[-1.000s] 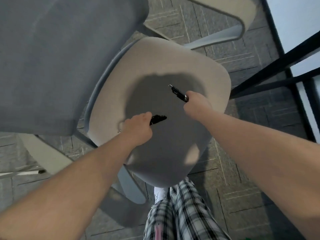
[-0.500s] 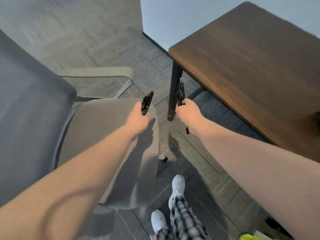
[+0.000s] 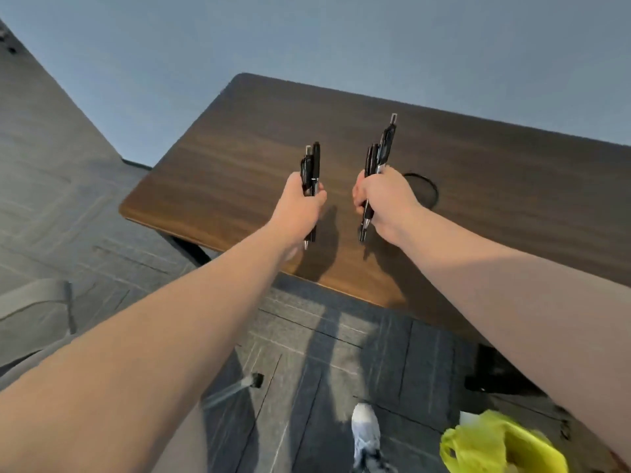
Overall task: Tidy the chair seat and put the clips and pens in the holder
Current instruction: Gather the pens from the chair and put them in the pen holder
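Wooden table (image 3: 239, 138) under pen-filled hands (image 3: 300, 203)

Both arms out over dark wood table (image 3: 239, 138). Left hand (image 3: 300, 203) fisted round a bundle of black pens (image 3: 311, 172), held upright; right hand (image 3: 382, 199) likewise w/ its own black pens (image 3: 380, 155). Round dark holder (image 3: 425, 189) just beside right hand. Grey carpet, white shoe (image 3: 366, 435), yellow bag (image 3: 495, 448) below.
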### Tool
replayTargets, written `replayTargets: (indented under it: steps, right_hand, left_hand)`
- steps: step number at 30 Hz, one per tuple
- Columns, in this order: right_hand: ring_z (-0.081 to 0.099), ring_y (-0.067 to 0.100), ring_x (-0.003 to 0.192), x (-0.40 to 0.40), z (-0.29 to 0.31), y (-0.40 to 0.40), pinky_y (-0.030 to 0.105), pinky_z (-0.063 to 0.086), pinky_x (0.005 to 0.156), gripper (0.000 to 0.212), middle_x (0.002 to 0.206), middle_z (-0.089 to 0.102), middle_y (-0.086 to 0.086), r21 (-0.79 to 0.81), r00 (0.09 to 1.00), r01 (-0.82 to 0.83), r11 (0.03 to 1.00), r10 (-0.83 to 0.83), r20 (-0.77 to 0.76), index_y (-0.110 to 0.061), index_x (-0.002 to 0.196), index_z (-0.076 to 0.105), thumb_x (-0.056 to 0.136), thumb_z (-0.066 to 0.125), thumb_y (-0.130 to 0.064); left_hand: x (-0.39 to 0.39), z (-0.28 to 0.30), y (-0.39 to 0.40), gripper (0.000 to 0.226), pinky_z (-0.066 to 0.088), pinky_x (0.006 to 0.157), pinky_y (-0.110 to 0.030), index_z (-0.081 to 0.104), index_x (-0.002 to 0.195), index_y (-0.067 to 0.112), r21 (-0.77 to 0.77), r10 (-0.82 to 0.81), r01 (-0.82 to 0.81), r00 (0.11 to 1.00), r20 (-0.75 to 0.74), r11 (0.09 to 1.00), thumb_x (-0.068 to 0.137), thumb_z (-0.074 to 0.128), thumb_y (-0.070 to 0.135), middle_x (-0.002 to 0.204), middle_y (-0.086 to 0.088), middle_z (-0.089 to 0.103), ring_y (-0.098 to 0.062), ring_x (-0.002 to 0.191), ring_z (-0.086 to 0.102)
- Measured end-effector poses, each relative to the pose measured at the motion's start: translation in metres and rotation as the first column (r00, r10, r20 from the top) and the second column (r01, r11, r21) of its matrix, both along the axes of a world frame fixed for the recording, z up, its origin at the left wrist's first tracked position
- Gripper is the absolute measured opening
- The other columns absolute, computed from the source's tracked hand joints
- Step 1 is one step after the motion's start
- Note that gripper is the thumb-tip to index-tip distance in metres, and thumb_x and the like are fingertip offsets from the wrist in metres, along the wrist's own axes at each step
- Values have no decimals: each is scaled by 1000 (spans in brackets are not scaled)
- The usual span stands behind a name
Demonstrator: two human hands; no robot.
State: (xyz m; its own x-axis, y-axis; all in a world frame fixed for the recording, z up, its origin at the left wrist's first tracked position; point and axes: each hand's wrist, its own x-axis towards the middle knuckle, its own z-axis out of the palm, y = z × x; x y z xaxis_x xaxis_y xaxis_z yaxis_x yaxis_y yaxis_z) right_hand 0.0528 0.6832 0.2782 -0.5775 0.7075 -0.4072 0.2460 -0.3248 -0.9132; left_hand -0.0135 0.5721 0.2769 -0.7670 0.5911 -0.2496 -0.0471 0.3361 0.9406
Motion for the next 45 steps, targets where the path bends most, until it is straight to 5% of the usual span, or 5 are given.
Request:
replayTargets:
  steps: [8,20,27,34,45]
  right_hand:
    - [34,17,51,46,20,114,28,26,48,36,55,37,1,-29,987,94,995,-97,-128,-15,56,32,67,33,20]
    - [38,16,59,34,-19,155,28,34,54,28,59,41,1,78,997,57,995,-53,-47,-15,61,39,74,36,10]
    - [50,16,79,31,-43,147,36,48,78,26,76,50,-3,190,995,19,982,-37,92,-22,71,44,87,43,-1]
    - [42,15,65,34,-49,132,24,41,52,11,78,47,2,270,990,-3,963,-36,139,-8,95,47,90,42,0]
    - [55,20,116,47,-46,128,29,46,95,50,132,55,5,519,966,-147,842,9,258,-14,134,45,87,55,0]
  left_hand:
    - [27,19,138,24,32,58,-25,42,78,19,219,8,-76,955,297,973,91,47,-1,72,3,42,-12,62,36]
    - [31,-10,194,19,43,57,-28,42,85,19,259,-116,35,945,306,965,93,47,2,73,1,44,-13,59,43]
    - [31,-31,188,9,46,82,-34,43,95,19,62,-122,117,989,86,991,94,49,12,89,0,50,-16,84,50]
    - [38,-44,185,13,50,84,-36,40,108,18,-14,-140,140,990,21,990,97,47,15,103,-6,54,-20,96,56]
    - [36,-45,177,52,42,106,-37,32,141,19,-163,-264,235,947,-185,958,93,47,6,136,-2,51,-17,123,49]
